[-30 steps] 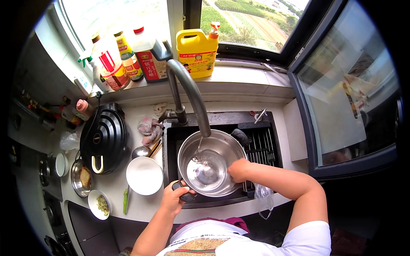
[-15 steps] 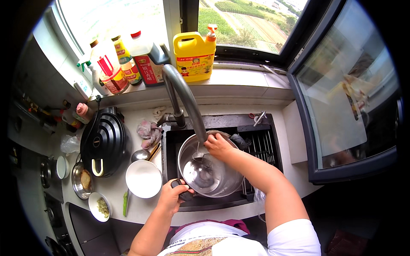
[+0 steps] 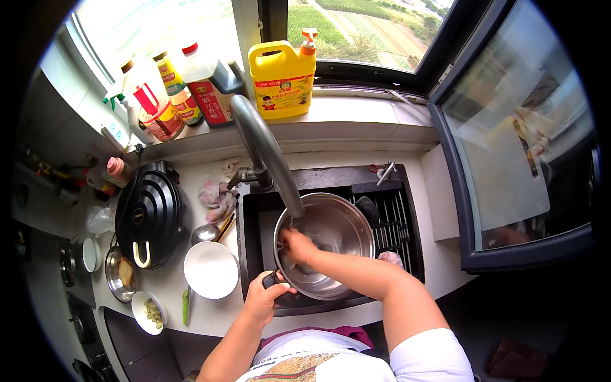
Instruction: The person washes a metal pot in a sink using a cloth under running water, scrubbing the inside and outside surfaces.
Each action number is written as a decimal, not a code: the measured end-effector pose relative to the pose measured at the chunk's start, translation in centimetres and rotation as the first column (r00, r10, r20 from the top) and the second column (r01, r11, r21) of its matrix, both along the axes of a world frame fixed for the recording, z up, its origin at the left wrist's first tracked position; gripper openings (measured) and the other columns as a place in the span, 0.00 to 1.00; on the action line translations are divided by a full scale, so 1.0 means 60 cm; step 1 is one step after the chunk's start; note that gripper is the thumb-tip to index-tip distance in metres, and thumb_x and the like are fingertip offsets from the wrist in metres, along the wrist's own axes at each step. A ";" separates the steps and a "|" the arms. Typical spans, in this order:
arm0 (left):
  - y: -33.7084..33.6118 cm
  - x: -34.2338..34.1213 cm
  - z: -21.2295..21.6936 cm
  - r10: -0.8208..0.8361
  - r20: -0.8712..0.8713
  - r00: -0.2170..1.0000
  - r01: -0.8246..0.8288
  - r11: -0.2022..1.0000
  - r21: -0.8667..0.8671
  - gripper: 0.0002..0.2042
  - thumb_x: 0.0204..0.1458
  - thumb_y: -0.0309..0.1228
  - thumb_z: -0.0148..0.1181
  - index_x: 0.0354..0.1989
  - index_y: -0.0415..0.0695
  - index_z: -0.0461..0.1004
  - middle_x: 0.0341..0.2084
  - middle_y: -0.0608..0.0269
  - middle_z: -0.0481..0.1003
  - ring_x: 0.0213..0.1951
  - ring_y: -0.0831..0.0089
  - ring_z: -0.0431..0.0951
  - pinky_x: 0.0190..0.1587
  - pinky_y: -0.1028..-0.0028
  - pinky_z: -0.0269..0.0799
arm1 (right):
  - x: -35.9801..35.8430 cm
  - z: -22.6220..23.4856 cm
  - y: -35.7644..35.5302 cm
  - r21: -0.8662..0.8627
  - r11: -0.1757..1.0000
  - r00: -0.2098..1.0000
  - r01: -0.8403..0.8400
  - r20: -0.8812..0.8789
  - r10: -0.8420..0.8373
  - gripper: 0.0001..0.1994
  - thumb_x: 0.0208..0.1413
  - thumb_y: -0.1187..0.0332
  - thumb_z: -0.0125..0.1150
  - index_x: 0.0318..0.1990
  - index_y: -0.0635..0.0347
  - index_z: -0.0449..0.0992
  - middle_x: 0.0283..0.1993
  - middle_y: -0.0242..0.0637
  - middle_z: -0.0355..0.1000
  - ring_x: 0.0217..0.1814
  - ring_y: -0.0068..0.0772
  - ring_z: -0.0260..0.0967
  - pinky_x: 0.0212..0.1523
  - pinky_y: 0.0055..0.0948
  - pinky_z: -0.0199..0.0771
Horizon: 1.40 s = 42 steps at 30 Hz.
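A wide stainless steel pot (image 3: 344, 219) sits in the dark sink, a little tilted, beneath the grey tap (image 3: 270, 153). My left hand (image 3: 266, 294) is closed around its black side handle (image 3: 272, 279) at the near left. My right hand (image 3: 296, 247) reaches down inside, against the pot's left wall. Its fingers are blurred and partly hidden, so whether they hold anything is unclear. Some water lies in the bottom. The second black handle (image 3: 367, 210) points toward the drain rack at the far right.
The black sink (image 3: 253, 216) has a drying rack (image 3: 398, 232) on its right. Left on the counter are a white bowl (image 3: 211, 270), a ladle (image 3: 204, 234), a crumpled cloth (image 3: 217, 198) and a black electric pan (image 3: 153, 216). A yellow pump jug (image 3: 283, 83) stands on the sill.
My right hand has moved from the pot's far rim down inside to its left wall. The pot has shifted slightly right, my left hand still on its handle.
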<state>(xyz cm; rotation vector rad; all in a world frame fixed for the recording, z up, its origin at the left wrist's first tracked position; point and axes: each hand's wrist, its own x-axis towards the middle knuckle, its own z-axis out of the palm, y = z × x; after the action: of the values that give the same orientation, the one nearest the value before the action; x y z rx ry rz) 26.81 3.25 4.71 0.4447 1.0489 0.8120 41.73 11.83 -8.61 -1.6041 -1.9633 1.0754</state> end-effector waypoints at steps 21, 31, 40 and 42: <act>-0.025 -0.016 -0.012 -0.004 0.008 1.000 0.004 0.999 0.037 0.13 0.43 0.19 0.58 0.37 0.40 0.64 0.30 0.57 0.72 0.32 0.67 0.78 0.35 0.70 0.77 | -0.006 0.003 0.019 -0.119 0.934 0.920 0.336 -0.171 -0.353 0.16 0.44 0.75 0.59 0.44 0.59 0.72 0.50 0.49 0.67 0.48 0.48 0.68 0.48 0.38 0.70; -0.037 -0.020 -0.027 0.054 0.098 0.994 -0.055 0.999 0.002 0.14 0.44 0.19 0.59 0.39 0.39 0.64 0.32 0.56 0.72 0.33 0.66 0.78 0.36 0.68 0.77 | 0.044 0.017 -0.044 -0.157 0.845 0.734 -0.512 0.431 0.525 0.12 0.42 0.67 0.62 0.39 0.45 0.79 0.47 0.44 0.67 0.47 0.46 0.70 0.45 0.39 0.73; -0.038 -0.029 -0.026 0.072 0.057 0.996 -0.073 0.997 0.015 0.12 0.43 0.19 0.58 0.36 0.39 0.64 0.31 0.55 0.72 0.33 0.66 0.78 0.38 0.66 0.76 | 0.047 -0.008 -0.051 -0.156 0.874 0.785 -0.461 0.388 0.483 0.10 0.46 0.62 0.58 0.37 0.49 0.78 0.41 0.41 0.72 0.44 0.46 0.73 0.43 0.41 0.73; -0.036 -0.024 -0.019 0.062 0.034 0.997 -0.063 0.998 0.020 0.12 0.43 0.19 0.58 0.36 0.39 0.64 0.31 0.56 0.72 0.33 0.66 0.78 0.38 0.67 0.76 | 0.038 -0.020 -0.044 -0.087 0.920 0.845 -0.383 0.368 0.387 0.11 0.48 0.59 0.56 0.37 0.49 0.78 0.40 0.42 0.72 0.41 0.47 0.73 0.41 0.42 0.72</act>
<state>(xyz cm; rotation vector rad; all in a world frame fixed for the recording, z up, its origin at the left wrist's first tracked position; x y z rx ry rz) 25.39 1.09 3.56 0.4168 1.0280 0.8843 44.00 9.21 -9.78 -1.5479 -2.6310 0.9608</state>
